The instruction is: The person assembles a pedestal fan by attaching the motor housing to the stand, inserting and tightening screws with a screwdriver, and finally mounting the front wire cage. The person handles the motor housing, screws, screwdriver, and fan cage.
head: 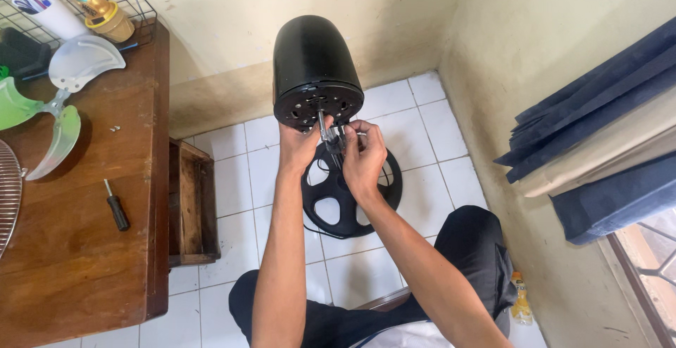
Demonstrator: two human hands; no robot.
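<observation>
A black fan motor housing [310,59] stands upright on its round black base [352,210] on the tiled floor. A metal shaft [322,124] sticks out of the housing's front face. My left hand [297,147] grips just under the face, beside the shaft. My right hand [363,154] pinches a small dark part [336,139] at the shaft's tip. Both forearms reach out over my knees in dark trousers.
A wooden table [91,249] at left holds a translucent fan blade [56,101], a black-handled screwdriver [116,207], small screws [114,129], a wire fan grille [8,193] and a wire basket. A wooden crate [191,207] stands beside it. Dark curtains [598,122] hang at right; a bottle [521,299] lies by the wall.
</observation>
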